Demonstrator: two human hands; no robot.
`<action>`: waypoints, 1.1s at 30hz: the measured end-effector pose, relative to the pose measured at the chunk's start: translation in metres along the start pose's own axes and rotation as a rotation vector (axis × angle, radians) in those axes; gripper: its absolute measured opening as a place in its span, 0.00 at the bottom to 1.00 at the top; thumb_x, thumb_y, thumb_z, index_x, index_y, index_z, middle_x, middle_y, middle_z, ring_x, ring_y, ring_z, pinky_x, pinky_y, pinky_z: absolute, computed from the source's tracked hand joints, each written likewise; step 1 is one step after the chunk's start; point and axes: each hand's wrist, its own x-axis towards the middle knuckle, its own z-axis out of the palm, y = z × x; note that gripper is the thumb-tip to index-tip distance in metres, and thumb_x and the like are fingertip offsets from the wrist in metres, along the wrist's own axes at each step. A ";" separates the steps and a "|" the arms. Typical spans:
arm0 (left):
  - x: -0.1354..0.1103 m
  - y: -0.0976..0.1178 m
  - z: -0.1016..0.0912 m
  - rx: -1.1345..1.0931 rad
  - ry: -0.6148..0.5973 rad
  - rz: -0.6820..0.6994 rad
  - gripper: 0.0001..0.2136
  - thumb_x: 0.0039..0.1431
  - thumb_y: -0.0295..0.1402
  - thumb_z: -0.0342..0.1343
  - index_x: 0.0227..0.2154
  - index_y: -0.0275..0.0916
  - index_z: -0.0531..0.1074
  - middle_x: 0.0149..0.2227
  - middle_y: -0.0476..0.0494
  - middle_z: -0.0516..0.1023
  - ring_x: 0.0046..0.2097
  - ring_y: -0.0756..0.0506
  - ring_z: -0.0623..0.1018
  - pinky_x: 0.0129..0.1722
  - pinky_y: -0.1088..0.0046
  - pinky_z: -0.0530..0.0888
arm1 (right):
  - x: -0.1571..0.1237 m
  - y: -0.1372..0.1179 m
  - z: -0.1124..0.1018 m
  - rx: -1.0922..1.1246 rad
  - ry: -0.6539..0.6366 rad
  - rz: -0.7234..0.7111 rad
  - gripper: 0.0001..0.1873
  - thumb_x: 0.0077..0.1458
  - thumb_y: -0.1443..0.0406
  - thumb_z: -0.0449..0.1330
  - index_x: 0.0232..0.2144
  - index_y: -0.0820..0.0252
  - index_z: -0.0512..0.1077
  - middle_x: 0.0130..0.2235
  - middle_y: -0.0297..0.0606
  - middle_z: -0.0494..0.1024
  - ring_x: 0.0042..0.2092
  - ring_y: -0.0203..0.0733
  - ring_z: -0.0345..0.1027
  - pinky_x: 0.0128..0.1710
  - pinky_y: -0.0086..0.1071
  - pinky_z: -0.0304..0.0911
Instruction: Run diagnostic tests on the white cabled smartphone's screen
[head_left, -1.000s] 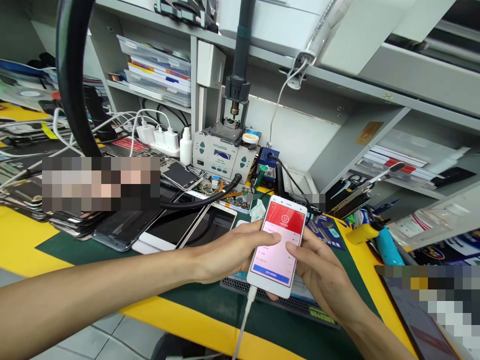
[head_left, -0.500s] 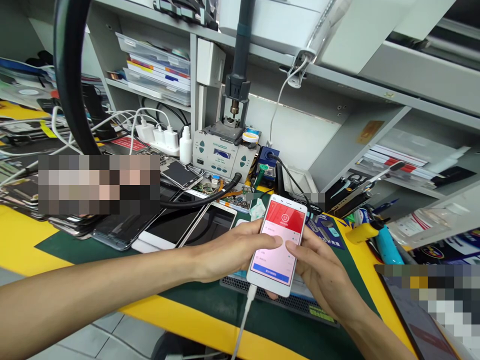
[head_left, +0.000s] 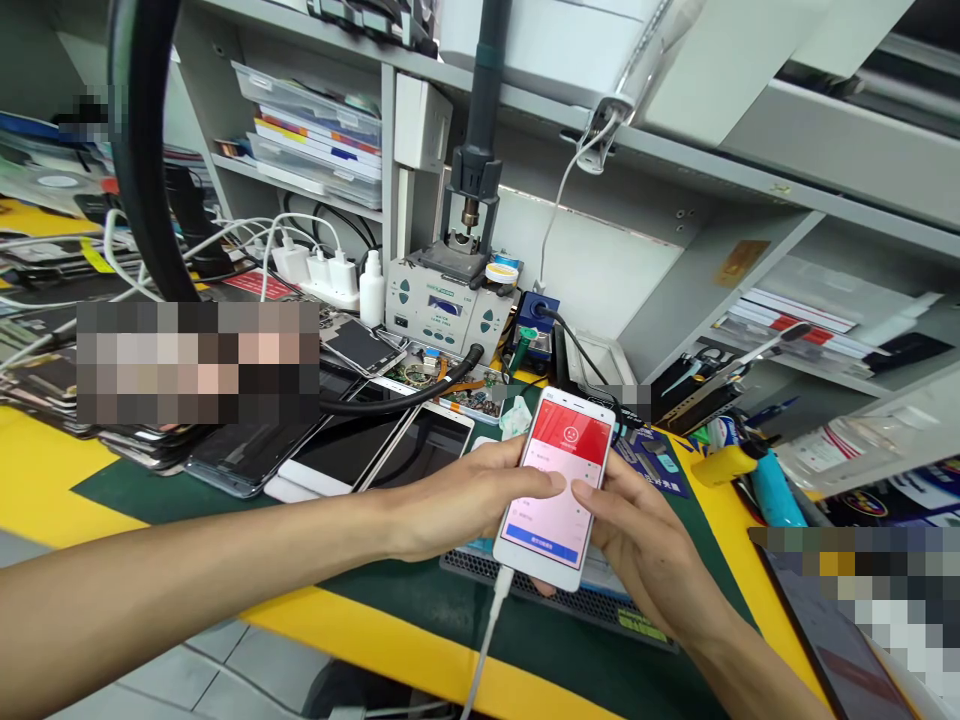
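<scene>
Both hands — left hand [head_left: 457,505], right hand [head_left: 645,545] — grip the white smartphone [head_left: 559,480], fingers closed around it, above the counter [head_left: 45,470].

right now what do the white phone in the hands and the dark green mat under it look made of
White smartphone: glossy glass front, going by the lit screen; the white body looks like plastic. Dark green bench mat: matte, probably rubber or silicone, showing no glare.

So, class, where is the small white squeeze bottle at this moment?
In the head view, the white squeeze bottle stands upper left of centre, between the white chargers and the grey rework station.
</scene>
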 end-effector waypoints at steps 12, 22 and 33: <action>0.000 0.003 0.001 -0.009 -0.003 -0.013 0.16 0.62 0.30 0.51 0.52 0.36 0.69 0.41 0.35 0.77 0.38 0.42 0.78 0.31 0.65 0.75 | -0.003 -0.005 0.006 -0.037 0.019 -0.033 0.25 0.58 0.61 0.61 0.57 0.52 0.65 0.49 0.43 0.77 0.42 0.47 0.74 0.34 0.37 0.70; 0.000 0.002 -0.001 -0.035 -0.006 -0.016 0.16 0.61 0.32 0.53 0.51 0.39 0.70 0.37 0.39 0.77 0.35 0.43 0.78 0.33 0.63 0.76 | -0.002 -0.003 0.004 -0.037 0.035 -0.026 0.29 0.56 0.60 0.62 0.59 0.51 0.62 0.48 0.43 0.77 0.41 0.49 0.74 0.34 0.38 0.70; 0.001 0.002 -0.002 -0.039 -0.027 -0.003 0.16 0.60 0.31 0.53 0.51 0.37 0.71 0.38 0.39 0.76 0.36 0.43 0.77 0.34 0.62 0.76 | 0.000 0.001 -0.004 -0.051 -0.003 -0.012 0.35 0.58 0.60 0.62 0.64 0.48 0.53 0.46 0.44 0.77 0.38 0.48 0.75 0.34 0.40 0.70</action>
